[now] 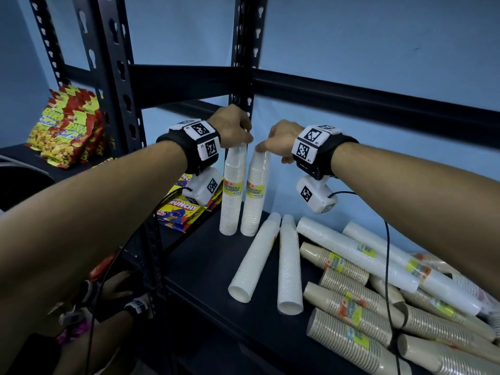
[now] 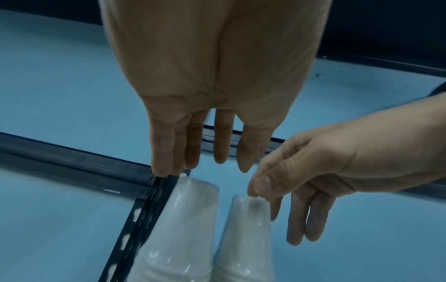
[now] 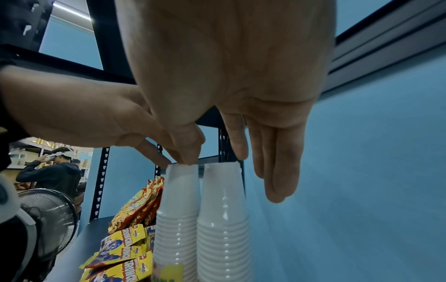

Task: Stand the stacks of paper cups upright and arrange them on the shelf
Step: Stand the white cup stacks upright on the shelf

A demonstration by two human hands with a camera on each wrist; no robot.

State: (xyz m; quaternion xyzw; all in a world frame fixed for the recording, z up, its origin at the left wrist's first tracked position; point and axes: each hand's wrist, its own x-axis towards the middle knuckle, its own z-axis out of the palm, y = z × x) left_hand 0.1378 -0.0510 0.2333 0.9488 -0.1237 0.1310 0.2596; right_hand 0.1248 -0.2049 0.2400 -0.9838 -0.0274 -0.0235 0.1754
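Observation:
Two white paper cup stacks in clear wrap stand upright side by side at the back left of the black shelf (image 1: 205, 266). My left hand (image 1: 247, 143) is above the left stack (image 1: 233, 190), its straight fingers (image 2: 164, 164) touching the stack's top (image 2: 190, 206) beside the shelf post. My right hand (image 1: 261, 150) pinches the top of the right stack (image 1: 255, 193) between thumb and index finger (image 2: 262, 186), the other fingers hanging loose. In the right wrist view both stacks (image 3: 177, 209) (image 3: 223, 209) stand close together under the fingertips.
Two white stacks (image 1: 253, 261) (image 1: 289, 266) lie on the shelf in front. A heap of brown stacks (image 1: 349, 315) and long white ones (image 1: 357, 255) lies at the right. Snack packets (image 1: 184, 209) sit left of the post (image 1: 242, 63). A wrist cable (image 1: 389, 266) hangs over the heap.

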